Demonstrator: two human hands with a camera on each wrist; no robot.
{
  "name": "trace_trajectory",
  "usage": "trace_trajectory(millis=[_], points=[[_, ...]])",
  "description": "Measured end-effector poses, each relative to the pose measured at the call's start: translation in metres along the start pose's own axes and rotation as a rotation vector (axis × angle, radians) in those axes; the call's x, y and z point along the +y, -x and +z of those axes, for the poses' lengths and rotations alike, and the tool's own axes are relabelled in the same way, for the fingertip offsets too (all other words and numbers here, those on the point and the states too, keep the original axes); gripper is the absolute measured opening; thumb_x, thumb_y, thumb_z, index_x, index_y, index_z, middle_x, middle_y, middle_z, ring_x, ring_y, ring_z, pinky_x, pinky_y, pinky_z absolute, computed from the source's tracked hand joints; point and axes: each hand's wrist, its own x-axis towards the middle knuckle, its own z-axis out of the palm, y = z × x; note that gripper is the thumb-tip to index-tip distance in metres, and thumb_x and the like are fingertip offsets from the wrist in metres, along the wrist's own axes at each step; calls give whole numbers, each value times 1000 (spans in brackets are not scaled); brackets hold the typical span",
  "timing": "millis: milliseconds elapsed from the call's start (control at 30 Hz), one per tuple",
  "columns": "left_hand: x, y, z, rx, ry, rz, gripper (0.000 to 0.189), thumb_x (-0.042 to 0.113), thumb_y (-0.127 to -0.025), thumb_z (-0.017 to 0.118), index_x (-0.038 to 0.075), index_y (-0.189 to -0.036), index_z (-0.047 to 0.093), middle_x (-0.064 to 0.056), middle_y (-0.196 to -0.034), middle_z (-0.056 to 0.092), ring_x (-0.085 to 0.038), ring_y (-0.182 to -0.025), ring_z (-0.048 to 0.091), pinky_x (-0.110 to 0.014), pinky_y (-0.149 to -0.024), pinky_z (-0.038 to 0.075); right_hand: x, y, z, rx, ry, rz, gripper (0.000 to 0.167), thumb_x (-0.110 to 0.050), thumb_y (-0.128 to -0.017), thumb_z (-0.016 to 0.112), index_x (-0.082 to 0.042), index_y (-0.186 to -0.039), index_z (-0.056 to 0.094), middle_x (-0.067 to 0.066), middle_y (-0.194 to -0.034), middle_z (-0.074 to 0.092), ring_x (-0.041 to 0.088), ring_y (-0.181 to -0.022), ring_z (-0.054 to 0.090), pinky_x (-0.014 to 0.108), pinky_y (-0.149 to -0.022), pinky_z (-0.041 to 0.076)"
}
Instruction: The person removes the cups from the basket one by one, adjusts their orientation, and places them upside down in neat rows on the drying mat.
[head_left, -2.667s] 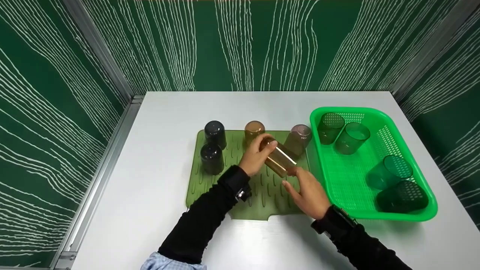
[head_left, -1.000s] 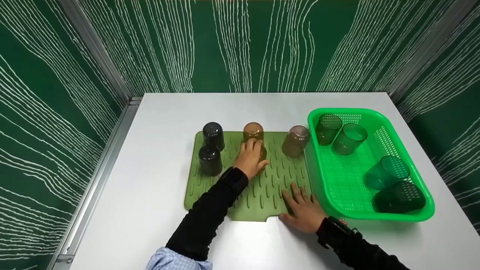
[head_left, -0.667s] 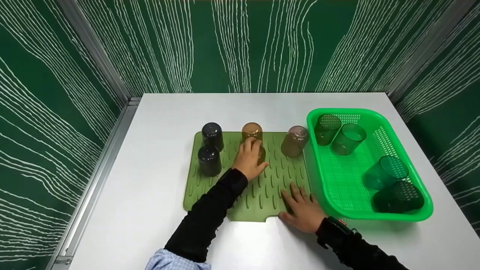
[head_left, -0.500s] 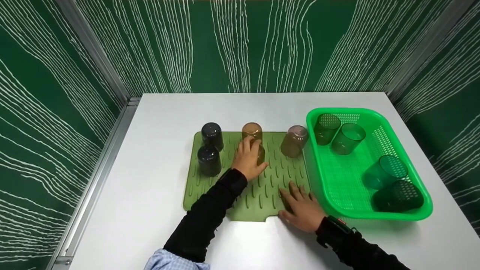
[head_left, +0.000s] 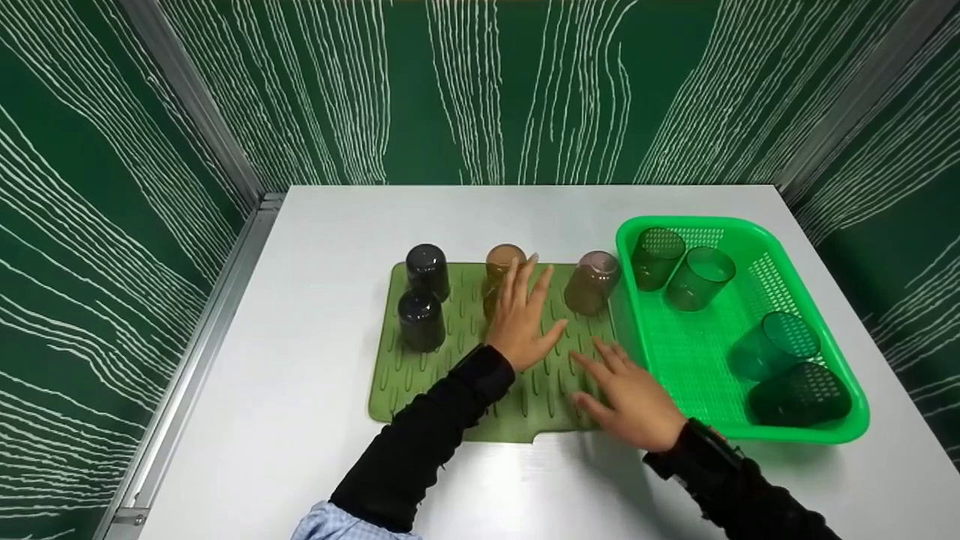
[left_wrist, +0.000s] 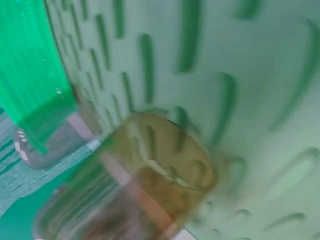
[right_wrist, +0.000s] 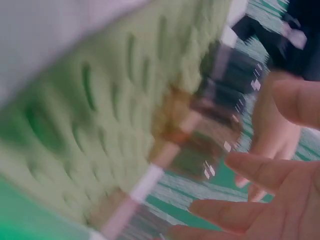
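Observation:
My left hand (head_left: 523, 319) hovers over the green ridged mat (head_left: 517, 420) with its fingers spread, holding nothing. Just behind it stands an amber drinking glass (left_wrist: 172, 165), mostly hidden by the fingers in the head view. A second amber glass (head_left: 505, 255) stands upside down farther back. Two dark grey glasses (head_left: 426, 266) (head_left: 421, 322) are upside down at the mat's left, and a pinkish glass (head_left: 594, 281) at its back right corner. My right hand (head_left: 634, 401), fingers extended and nothing held, is raised over the mat's front right edge, beside the basket.
A bright green plastic basket (head_left: 694, 360) stands on the right against the mat. Inside are two greenish glasses (head_left: 702, 277) at the back, plus a teal glass (head_left: 772, 345) and a dark glass (head_left: 799, 394) at the front right. Green patterned walls surround the white table (head_left: 292, 300).
Both hands held the amber glass tilted; then my left hand set it upside down in front of the other amber one. It has now let go and shifted right, while my right hand lifted off the mat.

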Motion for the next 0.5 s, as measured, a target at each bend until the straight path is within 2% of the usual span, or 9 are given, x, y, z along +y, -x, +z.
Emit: trace_trajectory(millis=[133,267,367,500], points=[[9,-2,3,-16,228,5,80,25,-112,64,-8,-170,19,-30,-179,12,-48,-168,4,-44,-141,7,7,1,-23,67,14,20,53,-25,-107,72,1,-151,61,40,-160,45,65,-150,39,80,-115,39],[24,0,10,-50,376,-48,89,25,-110,68,-9,-170,12,-30,-180,7,-46,-169,3,-49,-140,7,18,2,-43,138,22,56,54,-22,-107,72,2,-153,58,40,-164,41,65,-152,35,79,-116,39],[38,3,15,-106,462,-136,96,28,-107,71,-6,-172,9,-27,-181,7,-42,-170,6,-56,-139,11,30,1,-56,228,42,80,58,-20,-106,74,3,-155,55,41,-168,32,66,-154,29,79,-115,39],[55,9,25,-196,599,-303,104,35,-103,75,3,-175,6,-21,-183,5,-37,-171,8,-61,-137,18,51,-1,-70,390,116,117,66,-17,-101,79,5,-156,51,44,-168,28,68,-153,27,82,-110,39]])
